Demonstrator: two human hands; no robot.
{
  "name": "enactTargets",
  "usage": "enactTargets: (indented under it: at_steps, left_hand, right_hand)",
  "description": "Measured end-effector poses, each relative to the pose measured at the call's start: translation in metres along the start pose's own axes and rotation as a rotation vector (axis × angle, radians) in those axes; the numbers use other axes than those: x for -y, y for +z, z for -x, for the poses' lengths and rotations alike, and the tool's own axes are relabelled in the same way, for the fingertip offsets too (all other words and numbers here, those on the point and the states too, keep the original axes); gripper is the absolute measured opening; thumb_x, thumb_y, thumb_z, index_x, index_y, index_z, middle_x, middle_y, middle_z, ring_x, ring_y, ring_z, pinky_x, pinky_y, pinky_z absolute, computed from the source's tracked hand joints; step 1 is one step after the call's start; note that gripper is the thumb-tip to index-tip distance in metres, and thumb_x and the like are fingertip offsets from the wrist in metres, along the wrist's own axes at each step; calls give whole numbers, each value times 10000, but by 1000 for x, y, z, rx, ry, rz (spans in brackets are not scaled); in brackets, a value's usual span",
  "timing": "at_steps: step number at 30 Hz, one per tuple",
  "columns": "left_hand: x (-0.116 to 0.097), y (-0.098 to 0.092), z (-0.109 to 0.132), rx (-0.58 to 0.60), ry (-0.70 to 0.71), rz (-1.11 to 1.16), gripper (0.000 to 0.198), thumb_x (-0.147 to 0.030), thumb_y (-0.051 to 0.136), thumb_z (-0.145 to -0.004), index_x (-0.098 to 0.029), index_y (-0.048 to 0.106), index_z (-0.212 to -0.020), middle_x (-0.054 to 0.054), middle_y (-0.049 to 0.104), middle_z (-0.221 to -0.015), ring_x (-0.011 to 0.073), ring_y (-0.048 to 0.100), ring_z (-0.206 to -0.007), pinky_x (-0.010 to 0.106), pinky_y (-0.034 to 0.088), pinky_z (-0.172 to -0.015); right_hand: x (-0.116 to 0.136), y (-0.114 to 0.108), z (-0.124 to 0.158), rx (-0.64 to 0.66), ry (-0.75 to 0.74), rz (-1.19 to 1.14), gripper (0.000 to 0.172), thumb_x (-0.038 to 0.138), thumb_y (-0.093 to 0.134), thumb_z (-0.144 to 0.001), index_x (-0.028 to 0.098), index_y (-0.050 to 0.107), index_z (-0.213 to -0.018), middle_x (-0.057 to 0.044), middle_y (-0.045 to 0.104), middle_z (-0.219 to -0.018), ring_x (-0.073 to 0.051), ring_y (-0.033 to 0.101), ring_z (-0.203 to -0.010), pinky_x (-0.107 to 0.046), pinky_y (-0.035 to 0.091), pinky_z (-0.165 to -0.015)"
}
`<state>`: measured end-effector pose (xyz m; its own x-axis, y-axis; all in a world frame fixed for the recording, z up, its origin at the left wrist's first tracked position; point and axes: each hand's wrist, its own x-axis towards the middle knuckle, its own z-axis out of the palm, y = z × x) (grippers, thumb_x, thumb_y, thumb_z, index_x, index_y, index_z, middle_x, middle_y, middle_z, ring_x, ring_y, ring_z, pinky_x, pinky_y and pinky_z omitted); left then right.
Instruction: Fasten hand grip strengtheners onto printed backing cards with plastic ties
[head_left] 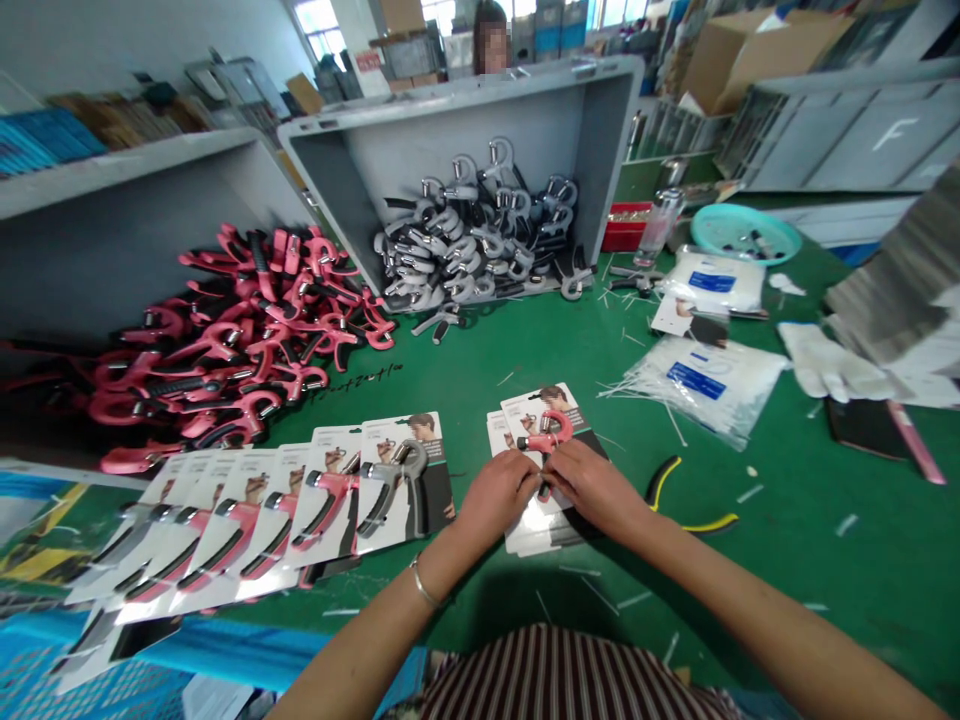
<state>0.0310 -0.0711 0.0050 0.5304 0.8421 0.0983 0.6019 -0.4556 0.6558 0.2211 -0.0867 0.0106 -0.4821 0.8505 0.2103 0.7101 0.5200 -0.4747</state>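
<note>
My green table (525,350) bears pink hand grippers (247,330) far left, a grey crate (465,110) far, carded grippers (300,500) near left, a card stack (517,410) centre, cable-tie bags (712,385) right.

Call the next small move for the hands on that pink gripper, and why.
Probably press the pink gripper flat and finish fixing it to the top card: the left hand and right hand pinch its handles over the card stack, and the carded row at left shows grippers mounted likewise.

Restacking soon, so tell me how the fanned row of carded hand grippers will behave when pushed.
The row of carded hand grippers overlaps like shingles, so it would probably bunch up, not roll. The thin backing cards likely flex; the mounted grippers add weight.
</note>
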Motion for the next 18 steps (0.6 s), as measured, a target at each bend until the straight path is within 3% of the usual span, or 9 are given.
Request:
enactTargets:
  at_steps: [4, 8, 14, 18]
  left_hand:
    - [-3, -11, -3, 36, -100, 11, 134, -209, 555, -884, -176, 615, -769, 27, 627, -773, 177, 580, -759, 282, 419, -726]
    - [-7, -19, -5, 129, -99, 126, 191, -202, 504, -892, -182, 614, -737, 11, 613, -733, 161, 565, -716, 262, 389, -662]
    - [-11, -17, -3, -135, -138, 106, 163, -124, 526, -825, -191, 541, -677, -5, 547, -688, 149, 507, -675, 259, 374, -651]
    - [-11, -8, 10, -179, -145, 228, 119, -194, 526, -881, -192, 572, -771, 5, 587, -766, 155, 546, -742, 266, 420, -720]
  right_hand:
    - [-3, 2, -3, 13, 0, -21, 143, 168, 495, -954, 174, 593, -851, -110, 635, -982, -224, 586, -969, -369, 481, -890]
    - [1, 2, -4, 39, 21, -53, 103, 242, 526, -956, 183, 595, -907, -97, 639, -982, -222, 586, -965, -353, 485, -866]
    - [6, -7, -6, -21, 6, 10, 136, 257, 517, -955, 209, 640, -917, -102, 651, -1030, -247, 542, -1015, -398, 432, -928]
    - [7, -6, -3, -76, 57, -70, 104, 243, 548, -931, 212, 638, -891, -76, 644, -964, -232, 545, -954, -374, 428, -897]
